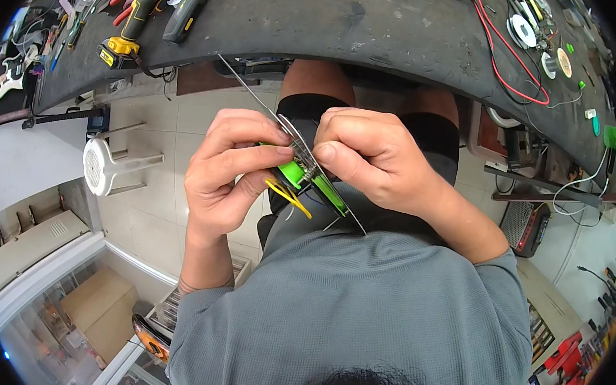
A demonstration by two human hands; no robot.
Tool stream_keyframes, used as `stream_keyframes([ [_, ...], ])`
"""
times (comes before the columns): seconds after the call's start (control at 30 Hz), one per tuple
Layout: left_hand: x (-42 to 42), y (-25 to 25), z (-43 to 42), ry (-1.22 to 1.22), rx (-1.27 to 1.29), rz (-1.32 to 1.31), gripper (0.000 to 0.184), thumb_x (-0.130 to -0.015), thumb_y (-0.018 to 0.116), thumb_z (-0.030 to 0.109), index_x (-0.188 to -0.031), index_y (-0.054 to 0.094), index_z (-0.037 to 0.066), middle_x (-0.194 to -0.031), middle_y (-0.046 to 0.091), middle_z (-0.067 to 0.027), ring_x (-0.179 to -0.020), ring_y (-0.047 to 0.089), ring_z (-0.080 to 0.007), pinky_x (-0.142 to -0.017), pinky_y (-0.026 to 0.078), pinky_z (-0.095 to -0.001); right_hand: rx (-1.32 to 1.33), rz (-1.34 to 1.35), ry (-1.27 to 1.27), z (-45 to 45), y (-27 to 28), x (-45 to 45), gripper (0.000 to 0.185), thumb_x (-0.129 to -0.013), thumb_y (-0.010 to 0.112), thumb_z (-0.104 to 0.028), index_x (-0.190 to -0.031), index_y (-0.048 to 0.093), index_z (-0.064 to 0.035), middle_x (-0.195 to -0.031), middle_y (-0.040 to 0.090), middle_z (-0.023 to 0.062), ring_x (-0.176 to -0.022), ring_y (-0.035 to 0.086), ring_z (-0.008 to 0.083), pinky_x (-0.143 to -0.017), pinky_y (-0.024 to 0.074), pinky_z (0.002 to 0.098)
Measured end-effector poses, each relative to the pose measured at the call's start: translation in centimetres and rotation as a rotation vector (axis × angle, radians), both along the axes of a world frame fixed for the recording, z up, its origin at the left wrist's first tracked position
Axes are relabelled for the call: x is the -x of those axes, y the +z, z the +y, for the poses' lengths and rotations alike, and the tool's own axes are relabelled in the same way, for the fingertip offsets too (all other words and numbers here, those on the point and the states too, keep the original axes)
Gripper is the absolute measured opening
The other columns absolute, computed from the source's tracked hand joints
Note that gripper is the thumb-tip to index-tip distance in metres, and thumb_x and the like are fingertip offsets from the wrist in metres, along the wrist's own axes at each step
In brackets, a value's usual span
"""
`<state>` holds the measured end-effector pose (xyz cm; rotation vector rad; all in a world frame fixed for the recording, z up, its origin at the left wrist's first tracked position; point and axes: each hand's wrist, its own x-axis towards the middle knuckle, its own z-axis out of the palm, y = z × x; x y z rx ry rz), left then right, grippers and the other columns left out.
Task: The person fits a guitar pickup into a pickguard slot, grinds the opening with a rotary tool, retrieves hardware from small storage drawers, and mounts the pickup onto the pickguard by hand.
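In front of my chest is a bright green and black device (291, 172) with a flat metal plate and a row of small parts along it. A long thin metal rod or blade (247, 88) runs from its upper end toward the bench edge. A loop of yellow wire (289, 197) hangs from the green side. My left hand (227, 168) pinches the device between thumb and fingers. Curled against the plate's other side is my right hand (372, 154), thumb pressed to the bent fingers. What its fingertips grip is hidden.
On the dark workbench (285, 17) lie a yellow-black cordless drill (139, 16), a dark handheld tool (192, 6), red cables (496, 52) and wire spools (521, 32). A white stool (100, 167) stands at left. Glass cases and a cardboard box (99, 311) are lower left.
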<state>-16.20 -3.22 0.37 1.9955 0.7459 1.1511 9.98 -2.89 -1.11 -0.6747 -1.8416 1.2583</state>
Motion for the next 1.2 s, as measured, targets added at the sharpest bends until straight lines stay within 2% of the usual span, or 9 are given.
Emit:
stream_keyframes([
  [0.1, 0.1, -0.2, 0.0, 0.003, -0.001, -0.014, 0.024, -0.091, 0.081, 0.016, -0.11, 0.082, 0.002, -0.11, 0.076, -0.0115, -0.105, 0.067, -0.03, -0.091, 0.053, -0.0414, 0.197, 0.194, -0.075, -1.3, 0.5, 1.0, 0.019, -0.111, 0.063, -0.016, -0.105, 0.065, 0.0016, -0.093, 0.066, 0.0061, -0.08, 0.061, 0.0132, -0.073, 0.0519, 0.0301],
  [0.2, 0.3, -0.3, -0.1, -0.007, 0.013, -0.017, 0.024, -0.091, 0.081, 0.015, -0.111, 0.082, 0.002, -0.109, 0.076, -0.0113, -0.104, 0.067, -0.0299, -0.091, 0.053, -0.0411, 0.346, 0.22, -0.073, -1.7, 1.0, 0.5, 0.014, -0.108, 0.067, -0.013, -0.107, 0.065, 0.0007, -0.095, 0.068, 0.0082, -0.082, 0.065, 0.017, -0.075, 0.0523, 0.0343],
  [0.4, 0.2, -0.4, 0.1, -0.036, 0.027, -0.042, 0.025, -0.09, 0.081, 0.012, -0.112, 0.081, 0.0, -0.111, 0.075, -0.0138, -0.105, 0.068, -0.0299, -0.086, 0.055, -0.0384, 0.171, 0.172, -0.071, -1.2, 0.5, 0.3, 0.015, -0.106, 0.067, -0.014, -0.104, 0.066, 0.0004, -0.09, 0.068, 0.0092, -0.081, 0.066, 0.0197, -0.074, 0.0522, 0.0357],
  [0.6, -0.4, -0.9, -0.6, 0.012, 0.112, -0.119, 0.026, -0.091, 0.081, 0.008, -0.115, 0.082, -0.001, -0.118, 0.071, -0.0154, -0.107, 0.068, -0.0294, -0.08, 0.056, -0.0339, 0.15, 0.106, -0.061, -1.0, 0.2, 0.4, 0.018, -0.109, 0.062, -0.016, -0.1, 0.063, -0.0005, -0.081, 0.062, 0.0075, -0.073, 0.06, 0.0185, -0.068, 0.0483, 0.0358],
  [0.8, -0.1, -0.9, 0.1, -0.009, -0.015, -0.003, 0.025, -0.092, 0.081, 0.009, -0.115, 0.082, 0.0, -0.119, 0.07, -0.0154, -0.107, 0.068, -0.028, -0.084, 0.057, -0.0343, 0.371, 0.236, -0.015, -1.4, -0.1, 0.6, 0.024, -0.114, 0.058, -0.02, -0.099, 0.061, -0.0016, -0.075, 0.054, 0.0004, -0.07, 0.052, 0.0102, -0.065, 0.0451, 0.0319],
  [0.9, -0.9, -0.8, 0.3, 0.027, -0.032, -0.015, 0.025, -0.09, 0.083, 0.007, -0.115, 0.082, 0.001, -0.118, 0.07, -0.0147, -0.108, 0.069, -0.0281, -0.087, 0.058, -0.0359, 0.58, 0.255, 0.016, -1.2, 0.6, -0.1, 0.024, -0.115, 0.057, -0.021, -0.101, 0.062, -0.0021, -0.081, 0.056, -0.0029, -0.075, 0.052, 0.0079, -0.067, 0.0464, 0.0303],
  [1.0, -1.9, -1.4, 0.9, 0.064, 0.042, -0.071, 0.027, -0.088, 0.084, 0.003, -0.115, 0.081, 0.001, -0.117, 0.071, -0.0137, -0.109, 0.069, -0.0277, -0.089, 0.058, -0.0373, 0.34, 0.245, -0.114, -0.9, -1.0, -0.3, 0.022, -0.116, 0.057, -0.021, -0.109, 0.062, -0.0018, -0.094, 0.06, -0.0017, -0.084, 0.055, 0.0071, -0.076, 0.0494, 0.0275],
  [1.03, -2.2, -1.5, 1.3, 0.053, 0.059, -0.066, 0.028, -0.087, 0.084, 0.001, -0.115, 0.081, 0.001, -0.117, 0.072, -0.0137, -0.109, 0.069, -0.0272, -0.089, 0.058, -0.0373, 0.413, 0.328, -0.185, -1.4, -0.6, -0.1, 0.022, -0.116, 0.057, -0.022, -0.122, 0.062, -0.0009, -0.11, 0.063, 0.0021, -0.097, 0.058, 0.0077, -0.088, 0.0505, 0.0258],
  [1.2, -4.7, -1.3, 2.7, 0.095, 0.058, 0.036, 0.031, -0.084, 0.086, 0.0, -0.115, 0.082, 0.004, -0.114, 0.074, -0.0107, -0.108, 0.07, -0.0262, -0.09, 0.057, -0.0374, 0.407, 0.243, -0.328, -1.6, -1.1, -1.6, 0.029, -0.118, 0.054, -0.019, -0.14, 0.06, -0.0014, -0.122, 0.065, 0.0028, -0.112, 0.06, 0.0088, -0.1, 0.05, 0.0269],
])
